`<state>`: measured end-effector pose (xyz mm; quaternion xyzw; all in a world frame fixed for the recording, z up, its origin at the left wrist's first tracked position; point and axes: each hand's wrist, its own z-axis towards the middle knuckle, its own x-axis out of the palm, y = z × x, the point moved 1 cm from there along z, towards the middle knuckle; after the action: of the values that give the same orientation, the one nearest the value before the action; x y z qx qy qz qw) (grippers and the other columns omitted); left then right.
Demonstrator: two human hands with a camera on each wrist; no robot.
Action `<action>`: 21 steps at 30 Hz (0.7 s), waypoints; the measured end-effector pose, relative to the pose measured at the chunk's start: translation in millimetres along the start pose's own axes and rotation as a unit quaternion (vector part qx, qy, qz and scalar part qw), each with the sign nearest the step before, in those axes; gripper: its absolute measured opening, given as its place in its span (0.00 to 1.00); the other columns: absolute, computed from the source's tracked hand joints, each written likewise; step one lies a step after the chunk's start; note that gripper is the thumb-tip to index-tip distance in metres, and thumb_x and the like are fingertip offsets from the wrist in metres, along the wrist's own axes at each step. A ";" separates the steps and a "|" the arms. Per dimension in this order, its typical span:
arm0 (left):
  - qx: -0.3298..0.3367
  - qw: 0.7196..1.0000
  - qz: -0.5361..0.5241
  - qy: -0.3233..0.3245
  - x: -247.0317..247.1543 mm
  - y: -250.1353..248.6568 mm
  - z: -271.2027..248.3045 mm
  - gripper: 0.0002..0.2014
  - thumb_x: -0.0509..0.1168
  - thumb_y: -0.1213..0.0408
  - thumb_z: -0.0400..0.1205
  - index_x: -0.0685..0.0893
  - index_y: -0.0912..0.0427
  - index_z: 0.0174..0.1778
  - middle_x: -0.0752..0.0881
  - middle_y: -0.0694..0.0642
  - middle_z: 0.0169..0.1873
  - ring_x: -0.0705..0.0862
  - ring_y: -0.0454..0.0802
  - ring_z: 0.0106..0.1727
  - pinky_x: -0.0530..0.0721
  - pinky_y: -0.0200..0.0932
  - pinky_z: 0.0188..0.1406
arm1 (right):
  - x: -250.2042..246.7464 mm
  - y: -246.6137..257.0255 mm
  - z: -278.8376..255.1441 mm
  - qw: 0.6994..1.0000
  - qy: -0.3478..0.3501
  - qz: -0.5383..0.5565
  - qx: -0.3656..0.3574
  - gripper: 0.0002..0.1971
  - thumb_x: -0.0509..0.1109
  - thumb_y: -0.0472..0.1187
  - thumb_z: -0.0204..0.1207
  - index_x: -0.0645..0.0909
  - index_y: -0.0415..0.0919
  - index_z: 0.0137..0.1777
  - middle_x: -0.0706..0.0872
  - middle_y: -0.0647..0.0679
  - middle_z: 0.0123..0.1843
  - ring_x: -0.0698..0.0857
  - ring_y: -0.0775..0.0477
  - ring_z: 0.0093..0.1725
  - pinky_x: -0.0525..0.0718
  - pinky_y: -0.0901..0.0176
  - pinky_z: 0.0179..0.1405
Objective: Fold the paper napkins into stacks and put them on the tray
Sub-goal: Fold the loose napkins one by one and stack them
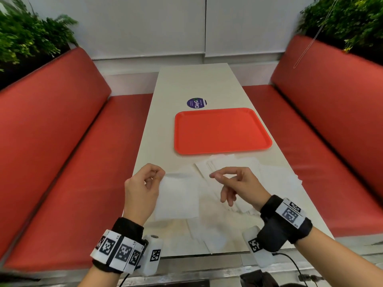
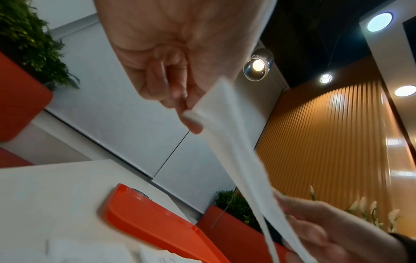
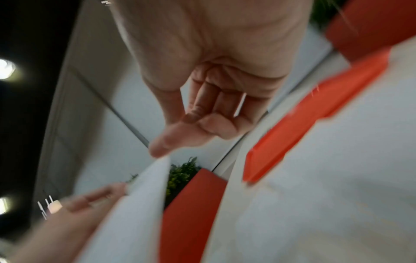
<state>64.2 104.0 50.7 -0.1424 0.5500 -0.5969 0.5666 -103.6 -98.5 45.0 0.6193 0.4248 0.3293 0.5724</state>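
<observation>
One white napkin (image 1: 178,195) is held above the near end of the tabletop (image 1: 196,83), pinched at its upper left corner between thumb and fingers of the left hand (image 1: 143,189); that grip is closed on the paper. The sheet hangs down and to the right from the pinch. Right hand (image 1: 236,185) hovers just right of the napkin, thumb and forefinger drawn near each other, other fingers loosely curled, holding nothing; the right wrist view shows its fingertip close to the sheet's edge, contact not determinable owing to blur. Loose napkins (image 1: 238,168) lie scattered flat on the tabletop beneath and beyond both hands. Orange tray (image 1: 219,150) sits farther off, right of centre, nothing on it. Red bench seats (image 1: 62,141) flank the tabletop.
</observation>
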 end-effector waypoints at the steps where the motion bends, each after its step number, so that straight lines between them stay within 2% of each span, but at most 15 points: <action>1: 0.006 1.000 0.010 -0.005 -4.7 1.5 1.2 0.08 0.70 0.71 0.80 0.85 0.53 0.37 0.87 0.46 0.31 0.77 0.53 0.29 0.75 0.40 0.29 | 8.5 3.2 -1.3 0.999 0.027 0.030 0.018 0.15 0.67 0.48 0.82 0.83 0.46 0.65 0.88 0.31 0.30 0.82 0.43 0.20 0.76 0.60 0.23; 3: 0.024 0.999 0.031 -0.011 -12.9 2.9 4.6 0.07 0.71 0.67 0.80 0.85 0.51 0.38 0.87 0.44 0.32 0.75 0.53 0.26 0.75 0.43 0.29 | 25.5 7.6 1.3 0.992 0.081 0.080 0.062 0.20 0.59 0.55 0.84 0.73 0.55 0.74 0.89 0.29 0.36 0.86 0.40 0.25 0.78 0.60 0.23; 4: 0.030 0.999 0.027 -0.012 -16.7 2.7 6.3 0.06 0.71 0.65 0.80 0.85 0.50 0.39 0.88 0.43 0.34 0.76 0.54 0.25 0.77 0.45 0.28 | 32.9 9.0 5.6 0.987 0.098 0.099 0.079 0.22 0.55 0.58 0.85 0.71 0.54 0.75 0.90 0.29 0.40 0.89 0.39 0.28 0.80 0.60 0.24; 5: 0.031 0.999 0.014 -0.011 -20.8 2.5 7.9 0.05 0.71 0.63 0.80 0.86 0.50 0.40 0.88 0.42 0.35 0.77 0.56 0.24 0.78 0.47 0.26 | 39.8 10.4 11.4 0.983 0.104 0.119 0.091 0.23 0.53 0.60 0.85 0.72 0.51 0.74 0.91 0.29 0.44 0.90 0.38 0.33 0.83 0.60 0.27; 7: 0.023 0.999 -0.025 -0.008 -29.3 1.6 10.0 0.02 0.71 0.62 0.81 0.87 0.51 0.43 0.89 0.45 0.36 0.79 0.57 0.19 0.79 0.47 0.20 | 51.2 12.8 24.6 0.979 0.087 0.161 0.093 0.24 0.53 0.59 0.86 0.79 0.41 0.63 0.91 0.31 0.50 0.92 0.37 0.40 0.87 0.60 0.32; 9: 0.005 0.998 -0.062 -0.007 -39.1 3.1 10.8 0.03 0.71 0.62 0.80 0.89 0.54 0.47 0.90 0.51 0.37 0.83 0.54 0.18 0.80 0.44 0.19 | 62.3 13.1 39.7 0.979 0.050 0.187 0.066 0.21 0.57 0.54 0.86 0.82 0.36 0.52 0.91 0.32 0.51 0.93 0.38 0.44 0.89 0.60 0.37; 10: -0.012 0.996 -0.089 -0.006 -43.2 6.2 11.2 0.05 0.72 0.62 0.79 0.90 0.56 0.48 0.91 0.54 0.37 0.86 0.55 0.21 0.82 0.43 0.21 | 67.8 12.0 46.2 0.981 0.035 0.183 0.048 0.18 0.61 0.49 0.86 0.84 0.34 0.50 0.92 0.33 0.51 0.93 0.40 0.44 0.90 0.60 0.40; 12: -0.051 0.987 -0.150 -0.004 -49.7 14.3 11.9 0.10 0.72 0.59 0.77 0.91 0.62 0.46 0.91 0.59 0.36 0.90 0.57 0.29 0.88 0.43 0.29 | 78.8 7.6 56.7 0.989 0.019 0.147 0.010 0.11 0.69 0.40 0.81 0.88 0.33 0.50 0.93 0.37 0.49 0.93 0.44 0.44 0.89 0.61 0.44; 14: -0.072 0.983 -0.167 -0.006 -53.9 26.8 10.2 0.13 0.71 0.57 0.75 0.91 0.65 0.41 0.92 0.58 0.35 0.92 0.52 0.37 0.89 0.40 0.39 | 88.8 -0.1 64.7 0.994 0.006 0.105 -0.026 0.03 0.76 0.32 0.74 0.91 0.36 0.46 0.93 0.44 0.45 0.91 0.49 0.43 0.87 0.62 0.44; 17: -0.118 0.983 -0.139 -0.004 -56.3 49.8 2.2 0.03 0.78 0.67 0.71 0.91 0.62 0.36 0.93 0.54 0.35 0.90 0.48 0.38 0.86 0.36 0.44 | 104.2 -16.4 71.8 0.997 0.007 0.047 -0.055 0.09 0.81 0.26 0.67 0.92 0.40 0.42 0.92 0.44 0.40 0.87 0.48 0.40 0.86 0.58 0.47; 19: -0.150 0.982 -0.118 0.014 -56.6 68.0 -5.6 0.06 0.80 0.73 0.69 0.91 0.61 0.38 0.92 0.51 0.39 0.90 0.49 0.39 0.86 0.38 0.44 | 112.8 -28.4 74.0 0.999 0.013 0.017 -0.046 0.12 0.82 0.27 0.65 0.92 0.45 0.43 0.91 0.42 0.40 0.85 0.46 0.38 0.84 0.55 0.47; 21: -0.177 0.978 -0.109 0.028 -55.7 85.0 -12.2 0.08 0.80 0.75 0.68 0.91 0.60 0.38 0.90 0.50 0.47 0.89 0.51 0.41 0.87 0.41 0.45 | 119.2 -39.7 74.3 1.000 0.014 -0.008 -0.023 0.15 0.82 0.28 0.64 0.92 0.48 0.46 0.93 0.45 0.47 0.85 0.47 0.36 0.85 0.56 0.47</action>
<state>116.4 177.5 2.1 -0.2822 0.6438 -0.5520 0.4485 7.2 -23.4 -13.1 0.5978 0.4301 0.3432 0.5830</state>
